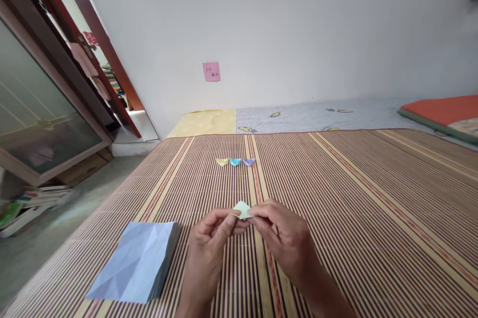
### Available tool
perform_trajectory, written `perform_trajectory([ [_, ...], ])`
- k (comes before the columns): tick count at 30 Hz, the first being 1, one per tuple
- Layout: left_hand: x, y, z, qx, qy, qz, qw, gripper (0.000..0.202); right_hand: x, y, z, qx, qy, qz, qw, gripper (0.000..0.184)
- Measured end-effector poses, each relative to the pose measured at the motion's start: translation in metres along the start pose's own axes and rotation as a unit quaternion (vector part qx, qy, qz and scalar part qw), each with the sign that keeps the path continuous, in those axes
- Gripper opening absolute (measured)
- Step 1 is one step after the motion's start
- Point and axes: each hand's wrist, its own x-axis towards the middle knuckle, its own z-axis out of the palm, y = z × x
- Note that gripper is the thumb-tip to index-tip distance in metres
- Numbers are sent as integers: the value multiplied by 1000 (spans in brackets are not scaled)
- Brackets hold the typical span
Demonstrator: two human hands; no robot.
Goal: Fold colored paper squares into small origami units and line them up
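Observation:
A small pale green folded paper piece is pinched between both of my hands, just above the striped bamboo mat. My left hand grips its left corner with thumb and fingers closed. My right hand holds its right edge the same way. Farther up the mat lie three small folded pieces in a row: a yellow one, a teal one and a purple one. A stack of light blue paper sheets rests on the mat to the left of my left hand.
The mat ends at a yellow and checked sheet against a white wall with a pink sticky note. An orange cushion lies at far right. To the left are the floor, books and a glass-fronted cabinet.

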Motion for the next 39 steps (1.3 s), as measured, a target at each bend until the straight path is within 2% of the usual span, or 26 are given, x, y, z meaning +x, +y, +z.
perform_trajectory([
  [3,0,-1,-1,-19,34,17,999,17,1,-5,5,103,23,62,992,9],
  [6,-1,-1,0,-4,64,32,997,16,0,-7,13,156,48,99,982,9],
  [11,-5,-2,10,22,112,50,992,17,-4,-9,23,171,88,121,974,11],
  [17,-9,-4,24,-30,158,47,986,21,-4,-11,29,178,117,144,966,10],
  [19,-8,-4,23,-50,147,37,987,29,-2,-11,26,180,107,160,965,10],
  [21,-5,-3,18,-48,108,14,993,38,1,-9,19,184,63,174,965,12],
  [24,-1,0,9,-4,32,-21,999,22,4,-6,4,175,-38,185,966,12],
  [26,0,2,5,25,4,-21,999,21,4,-3,-4,177,-74,199,961,7],
  [28,0,2,5,35,4,-6,999,21,4,-1,-7,197,-90,225,950,5],
  [31,-2,1,7,29,28,0,999,19,3,0,-7,218,-109,244,939,17],
  [34,-2,-2,8,26,31,-22,999,17,3,0,-4,184,-105,219,953,28],
  [39,4,-9,4,47,0,-44,998,24,0,2,-1,25,-75,142,987,25],
])
